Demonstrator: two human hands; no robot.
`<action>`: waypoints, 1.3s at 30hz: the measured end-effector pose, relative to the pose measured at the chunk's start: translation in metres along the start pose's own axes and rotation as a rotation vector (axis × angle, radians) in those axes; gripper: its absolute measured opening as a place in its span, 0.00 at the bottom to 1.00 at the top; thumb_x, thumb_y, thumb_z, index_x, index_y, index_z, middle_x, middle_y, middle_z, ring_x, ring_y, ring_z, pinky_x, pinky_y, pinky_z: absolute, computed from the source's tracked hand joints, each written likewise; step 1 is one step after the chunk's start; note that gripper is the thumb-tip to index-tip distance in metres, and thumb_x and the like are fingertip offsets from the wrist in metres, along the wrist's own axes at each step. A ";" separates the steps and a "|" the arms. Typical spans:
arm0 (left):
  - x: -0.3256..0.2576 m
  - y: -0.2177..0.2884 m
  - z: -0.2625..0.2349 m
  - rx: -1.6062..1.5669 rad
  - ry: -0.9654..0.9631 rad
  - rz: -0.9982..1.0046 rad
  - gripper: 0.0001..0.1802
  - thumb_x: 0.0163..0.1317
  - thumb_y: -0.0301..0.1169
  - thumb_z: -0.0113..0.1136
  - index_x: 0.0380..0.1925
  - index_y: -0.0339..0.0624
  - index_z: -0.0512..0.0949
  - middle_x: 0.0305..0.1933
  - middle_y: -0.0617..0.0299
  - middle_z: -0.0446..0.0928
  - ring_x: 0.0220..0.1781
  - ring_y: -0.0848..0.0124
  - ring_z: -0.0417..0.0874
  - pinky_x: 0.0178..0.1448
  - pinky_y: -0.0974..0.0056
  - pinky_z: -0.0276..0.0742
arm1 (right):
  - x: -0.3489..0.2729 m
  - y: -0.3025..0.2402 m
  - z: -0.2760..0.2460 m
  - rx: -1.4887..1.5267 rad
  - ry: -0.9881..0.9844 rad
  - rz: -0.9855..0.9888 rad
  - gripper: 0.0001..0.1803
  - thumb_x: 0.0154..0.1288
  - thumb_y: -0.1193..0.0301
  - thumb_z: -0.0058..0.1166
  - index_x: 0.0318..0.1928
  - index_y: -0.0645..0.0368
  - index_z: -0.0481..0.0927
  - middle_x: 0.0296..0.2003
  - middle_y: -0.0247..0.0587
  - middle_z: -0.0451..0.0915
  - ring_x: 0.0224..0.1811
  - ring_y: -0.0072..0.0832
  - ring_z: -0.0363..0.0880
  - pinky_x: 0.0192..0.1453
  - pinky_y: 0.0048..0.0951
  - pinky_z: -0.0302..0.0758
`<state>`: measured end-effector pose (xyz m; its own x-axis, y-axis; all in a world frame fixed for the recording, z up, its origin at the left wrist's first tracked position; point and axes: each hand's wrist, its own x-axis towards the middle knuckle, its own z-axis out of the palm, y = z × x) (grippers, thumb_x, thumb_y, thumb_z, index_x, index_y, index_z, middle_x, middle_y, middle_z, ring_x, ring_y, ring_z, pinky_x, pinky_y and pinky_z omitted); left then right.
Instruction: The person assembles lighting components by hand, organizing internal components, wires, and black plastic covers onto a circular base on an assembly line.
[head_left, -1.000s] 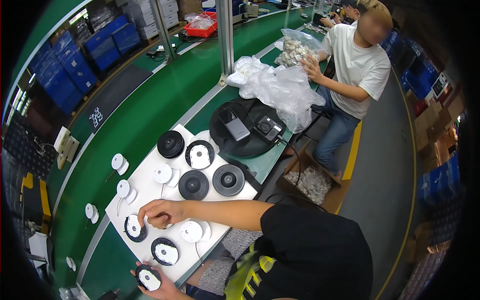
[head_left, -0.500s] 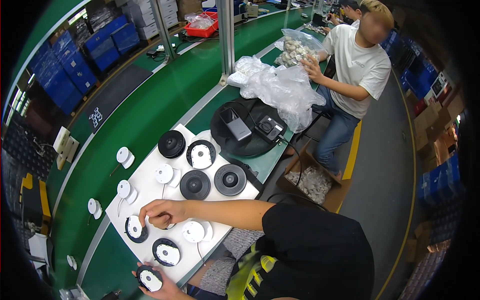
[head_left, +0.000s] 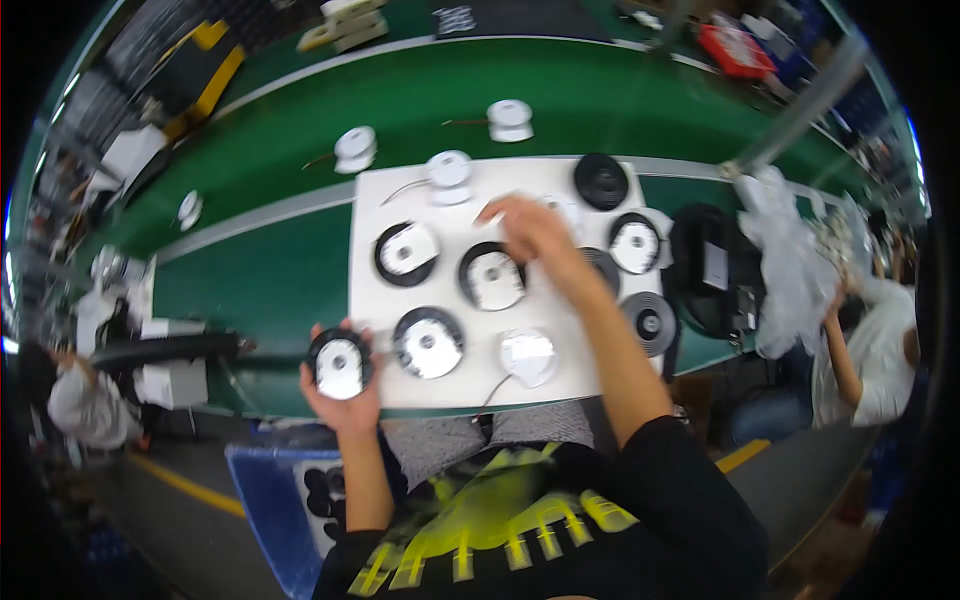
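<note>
— Where is the round black speaker with the white centre [head_left: 340, 364], and which way does it face?

— It sits in the left hand [head_left: 343, 392], at the near left corner of the white rectangular board [head_left: 372, 196], just off its edge. Its flat white face points up at the camera. Being a disc, it has no long axis to speak of.

— How is it held?

— Fingers curl around its black rim from below, clamped on it; the forearm rises from the lower edge.

— And the right hand [head_left: 537, 230]?

— Reached far across the board, palm down, fingers bent over a small white part I cannot make out because of blur. Whether it pinches anything, I cannot tell. Just below it lies another black-rimmed speaker [head_left: 492, 276].

— What differs from a second ago?

— The whole view has swung: the board now lies squarely across the picture, and the right hand has gone from the board's near part to its far middle. The left hand has kept its speaker.
</note>
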<state>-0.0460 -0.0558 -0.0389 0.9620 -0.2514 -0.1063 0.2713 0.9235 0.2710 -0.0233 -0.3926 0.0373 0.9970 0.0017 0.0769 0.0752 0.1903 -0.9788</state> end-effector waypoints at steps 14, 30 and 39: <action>0.002 -0.003 -0.010 0.057 -0.035 -0.052 0.31 0.70 0.51 0.40 0.70 0.55 0.63 0.69 0.45 0.65 0.66 0.43 0.70 0.57 0.39 0.75 | 0.197 0.004 -0.116 -1.743 0.197 0.458 0.23 0.66 0.59 0.54 0.62 0.45 0.75 0.54 0.40 0.81 0.56 0.37 0.81 0.51 0.41 0.76; -0.008 0.000 0.010 0.046 -0.019 -0.071 0.28 0.54 0.41 0.63 0.57 0.46 0.78 0.63 0.49 0.73 0.67 0.47 0.66 0.64 0.44 0.66 | -0.002 -0.042 0.009 -0.700 0.305 -0.332 0.21 0.74 0.56 0.45 0.60 0.52 0.69 0.28 0.39 0.75 0.29 0.27 0.73 0.34 0.35 0.69; -0.007 0.004 0.006 0.025 -0.087 -0.081 0.27 0.53 0.40 0.64 0.53 0.43 0.79 0.63 0.47 0.72 0.67 0.47 0.66 0.66 0.44 0.63 | -0.153 0.033 0.020 -0.167 0.362 -0.352 0.15 0.77 0.65 0.38 0.50 0.58 0.76 0.20 0.30 0.63 0.22 0.16 0.59 0.29 0.24 0.60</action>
<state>-0.0518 -0.0523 -0.0314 0.9355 -0.3504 -0.0457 0.3482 0.8919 0.2886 -0.1733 -0.3671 -0.0025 0.8507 -0.3788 0.3643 0.3781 -0.0402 -0.9249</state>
